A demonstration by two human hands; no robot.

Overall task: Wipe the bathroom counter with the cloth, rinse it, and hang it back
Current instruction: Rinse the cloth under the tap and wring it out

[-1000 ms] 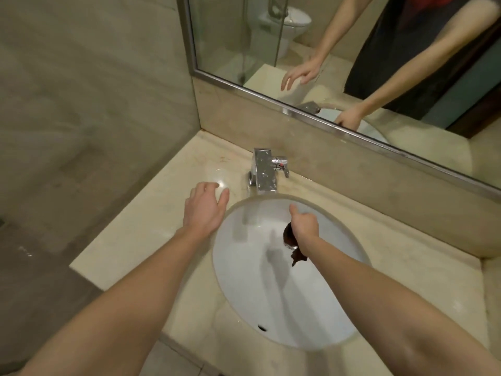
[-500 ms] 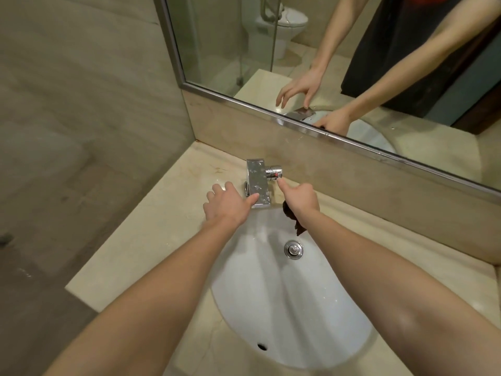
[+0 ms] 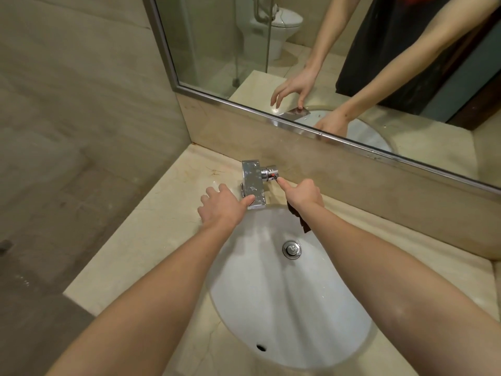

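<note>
A dark brown cloth (image 3: pixel 298 217) hangs from my right hand (image 3: pixel 303 195), bunched in the curled fingers, over the far rim of the white sink (image 3: pixel 271 308). The same hand's index finger stretches out and touches the tap's chrome side knob (image 3: pixel 269 172). My left hand (image 3: pixel 222 206) lies open on the beige marble counter (image 3: pixel 151 240), its thumb against the front end of the square chrome tap (image 3: pixel 253 184). No water shows at the spout.
A mirror (image 3: pixel 325 63) runs along the back above a marble splashback, reflecting both arms, a toilet and a glass partition. A tiled wall closes the left side. The sink's drain plug (image 3: pixel 291 249) sits in the middle; an overflow hole (image 3: pixel 260 347) is near me.
My right hand, with the cloth, rose from inside the basin to the tap's knob. My left hand slid from the counter beside the sink up against the tap. The view came closer.
</note>
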